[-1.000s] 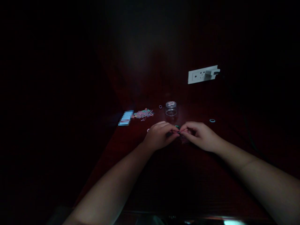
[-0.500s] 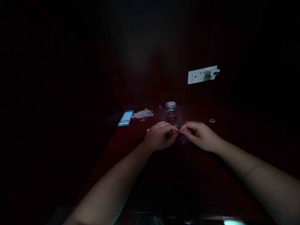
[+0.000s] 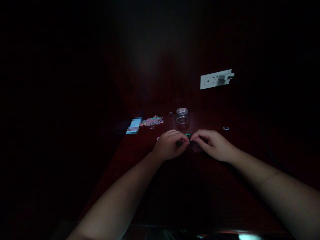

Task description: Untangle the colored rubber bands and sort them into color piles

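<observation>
My left hand (image 3: 171, 145) and my right hand (image 3: 212, 143) meet above the dark red table (image 3: 175, 190), thumbs and forefingers pinched. Between their fingertips stretches a small, thin pale band (image 3: 191, 140), gripped from both sides. Just behind the fingertips lies something green (image 3: 188, 136), partly covered. Under the fingers of my right hand, dim pinkish bands (image 3: 196, 148) rest on the table. A pale ring (image 3: 158, 138) shows at the back edge of my left hand.
A clear lidded jar (image 3: 182, 116) stands behind the hands. To its left are a ring (image 3: 171, 113), a heap of colourful bands (image 3: 153, 121) and a blurred bright rectangle (image 3: 134, 126). A bluish ring (image 3: 226, 128) lies right. The wall holds a socket (image 3: 215, 80) with a plug.
The thin band between the fingertips has tilted a little, and the fingers have shifted slightly. Everything else looks the same.
</observation>
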A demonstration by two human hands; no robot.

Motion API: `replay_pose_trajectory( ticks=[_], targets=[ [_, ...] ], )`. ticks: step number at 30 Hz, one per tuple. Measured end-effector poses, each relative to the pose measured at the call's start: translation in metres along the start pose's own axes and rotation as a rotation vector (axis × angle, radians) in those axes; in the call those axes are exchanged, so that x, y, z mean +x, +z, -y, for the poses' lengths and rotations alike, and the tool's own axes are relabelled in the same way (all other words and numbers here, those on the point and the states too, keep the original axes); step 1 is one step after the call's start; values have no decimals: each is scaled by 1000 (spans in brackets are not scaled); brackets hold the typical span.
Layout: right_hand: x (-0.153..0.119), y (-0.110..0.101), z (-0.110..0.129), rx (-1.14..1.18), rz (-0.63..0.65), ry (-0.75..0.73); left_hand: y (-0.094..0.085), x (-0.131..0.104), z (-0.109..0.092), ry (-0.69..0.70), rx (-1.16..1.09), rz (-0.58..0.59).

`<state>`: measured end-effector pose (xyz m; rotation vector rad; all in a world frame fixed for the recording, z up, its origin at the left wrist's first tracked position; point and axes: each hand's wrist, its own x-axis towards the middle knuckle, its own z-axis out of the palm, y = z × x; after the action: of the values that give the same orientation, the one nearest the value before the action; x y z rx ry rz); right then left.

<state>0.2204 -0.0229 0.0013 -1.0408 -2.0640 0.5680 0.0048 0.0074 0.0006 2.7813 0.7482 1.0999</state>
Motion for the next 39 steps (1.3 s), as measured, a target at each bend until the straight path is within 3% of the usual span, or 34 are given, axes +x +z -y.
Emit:
replay_pose_trajectory(
  ticks=[39],
  targets=[
    [0, 3, -4, 90, 32, 24, 0, -1, 0, 12, -10, -25]
  ],
)
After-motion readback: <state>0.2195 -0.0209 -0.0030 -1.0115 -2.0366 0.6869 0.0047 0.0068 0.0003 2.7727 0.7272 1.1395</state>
